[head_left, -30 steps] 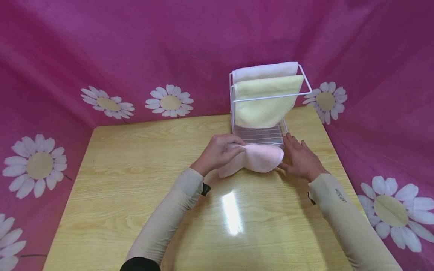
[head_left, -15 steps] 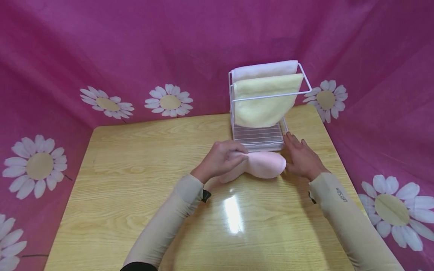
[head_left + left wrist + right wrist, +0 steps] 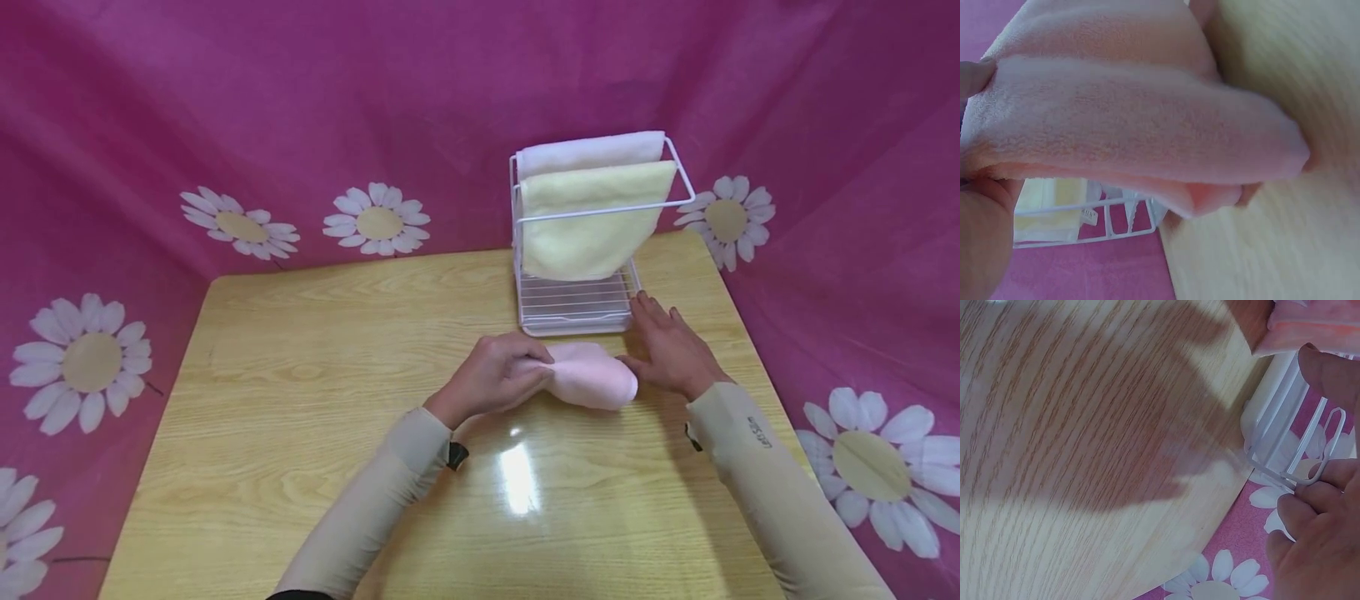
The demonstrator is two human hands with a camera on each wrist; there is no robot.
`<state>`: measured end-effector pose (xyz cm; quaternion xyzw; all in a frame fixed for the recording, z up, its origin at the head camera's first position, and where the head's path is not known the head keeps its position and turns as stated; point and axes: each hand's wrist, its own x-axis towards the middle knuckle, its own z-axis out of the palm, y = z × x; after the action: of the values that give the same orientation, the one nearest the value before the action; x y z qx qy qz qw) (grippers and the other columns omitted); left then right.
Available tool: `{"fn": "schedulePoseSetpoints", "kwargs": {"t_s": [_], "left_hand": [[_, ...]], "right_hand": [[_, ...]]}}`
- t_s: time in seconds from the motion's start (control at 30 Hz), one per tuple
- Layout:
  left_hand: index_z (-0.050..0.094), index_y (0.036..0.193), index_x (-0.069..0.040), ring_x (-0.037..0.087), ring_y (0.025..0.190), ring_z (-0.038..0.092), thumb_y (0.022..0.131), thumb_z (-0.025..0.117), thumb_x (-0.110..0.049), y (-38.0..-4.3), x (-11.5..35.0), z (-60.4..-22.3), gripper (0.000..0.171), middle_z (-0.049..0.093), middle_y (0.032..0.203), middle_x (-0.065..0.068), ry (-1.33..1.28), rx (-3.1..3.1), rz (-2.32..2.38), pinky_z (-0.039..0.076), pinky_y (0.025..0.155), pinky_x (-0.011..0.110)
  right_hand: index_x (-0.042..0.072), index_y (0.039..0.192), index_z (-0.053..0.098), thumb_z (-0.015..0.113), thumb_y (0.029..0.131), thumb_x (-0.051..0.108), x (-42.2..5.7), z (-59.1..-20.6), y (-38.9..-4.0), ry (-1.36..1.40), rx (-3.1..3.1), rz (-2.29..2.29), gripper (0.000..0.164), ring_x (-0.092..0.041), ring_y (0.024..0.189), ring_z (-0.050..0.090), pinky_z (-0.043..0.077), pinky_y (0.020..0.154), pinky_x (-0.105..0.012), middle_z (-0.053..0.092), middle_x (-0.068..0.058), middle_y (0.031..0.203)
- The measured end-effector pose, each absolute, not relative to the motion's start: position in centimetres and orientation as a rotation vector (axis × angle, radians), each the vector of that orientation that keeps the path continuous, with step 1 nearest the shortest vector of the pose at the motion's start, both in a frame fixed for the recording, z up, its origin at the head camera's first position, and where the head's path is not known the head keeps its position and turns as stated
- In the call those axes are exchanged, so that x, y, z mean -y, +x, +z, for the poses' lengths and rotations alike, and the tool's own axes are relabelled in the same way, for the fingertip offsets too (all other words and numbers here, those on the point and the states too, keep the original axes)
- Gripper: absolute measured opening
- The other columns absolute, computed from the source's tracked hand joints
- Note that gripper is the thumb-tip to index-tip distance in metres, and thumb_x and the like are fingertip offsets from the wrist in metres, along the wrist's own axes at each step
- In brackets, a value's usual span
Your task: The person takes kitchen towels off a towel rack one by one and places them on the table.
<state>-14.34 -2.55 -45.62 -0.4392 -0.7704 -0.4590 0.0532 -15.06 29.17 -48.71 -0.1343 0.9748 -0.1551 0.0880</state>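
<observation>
My left hand [image 3: 495, 375] pinches the edge of a small pink towel [image 3: 592, 379], which is folded over and hangs to the right, in front of a white wire rack [image 3: 585, 327]. In the left wrist view the towel's fluffy face [image 3: 1116, 119] fills much of the picture, with the thumb on its edge at the left. My right hand [image 3: 671, 346] lies with fingers extended at the rack's front right corner. The right wrist view has its fingertips [image 3: 1297, 515] at the wire, while the pink towel shows at the top right.
A yellow towel [image 3: 585, 233] drapes over the rack's upper bar, with a white towel [image 3: 592, 154] hung behind it. The rack stands near the back right of the wooden table [image 3: 337, 375]. A magenta curtain [image 3: 450, 92] with daisies encloses the table's back and sides.
My left hand has drawn the pink towel toward me, away from the rack, and its left part has swung out of sight behind the hand. The right hand has stayed by the rack's corner.
</observation>
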Motion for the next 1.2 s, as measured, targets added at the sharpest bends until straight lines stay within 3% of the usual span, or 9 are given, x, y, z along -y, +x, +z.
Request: {"fn": "schedulePoseSetpoints", "kwargs": {"t_s": [0.43, 0.63, 0.97, 1.2], "left_hand": [[0.073, 0.096, -0.005, 0.018, 0.096, 0.067, 0.086, 0.078, -0.007, -11.5, 2.5, -47.2, 0.011, 0.073, 0.096, 0.005, -1.42, 2.376, -1.334, 0.048, 0.091, 0.022], [0.072, 0.096, -0.004, 0.015, 0.092, 0.066, 0.085, 0.079, -0.006, -9.9, 2.8, -48.7, 0.014, 0.072, 0.095, 0.004, -1.461, 2.352, -1.287, 0.049, 0.087, 0.02], [0.072, 0.098, -0.005, 0.015, 0.095, 0.064, 0.091, 0.072, -0.006, -7.3, 3.1, -50.6, 0.007, 0.07, 0.096, 0.001, -1.621, 2.391, -1.059, 0.046, 0.093, 0.02], [0.07, 0.095, -0.01, 0.014, 0.088, 0.059, 0.085, 0.069, -0.003, -5.8, 3.1, -51.7, 0.012, 0.066, 0.091, -0.002, -1.649, 2.544, -0.886, 0.047, 0.083, 0.022]], "right_hand": [[-0.006, 0.157, 0.014, 0.072, 0.09, 0.039, -29.0, -48.8, -15.2, -0.418, -2.901, -0.474, 0.1, -0.039, 0.15, 0.01, 0.009, 0.119, -0.055, 0.009, -0.026, 0.164], [-0.006, 0.157, 0.014, 0.073, 0.09, 0.04, -28.9, -48.8, -15.2, -0.404, -2.9, -0.473, 0.1, -0.04, 0.15, 0.011, 0.008, 0.119, -0.054, 0.009, -0.025, 0.164], [-0.006, 0.158, 0.012, 0.072, 0.09, 0.04, -28.8, -48.8, -15.2, -0.384, -2.897, -0.482, 0.101, -0.04, 0.15, 0.01, 0.007, 0.119, -0.053, 0.008, -0.025, 0.164], [-0.005, 0.158, 0.011, 0.072, 0.091, 0.04, -28.9, -48.6, -15.0, -0.37, -2.89, -0.484, 0.101, -0.04, 0.15, 0.01, 0.007, 0.119, -0.052, 0.006, -0.025, 0.164]]}}
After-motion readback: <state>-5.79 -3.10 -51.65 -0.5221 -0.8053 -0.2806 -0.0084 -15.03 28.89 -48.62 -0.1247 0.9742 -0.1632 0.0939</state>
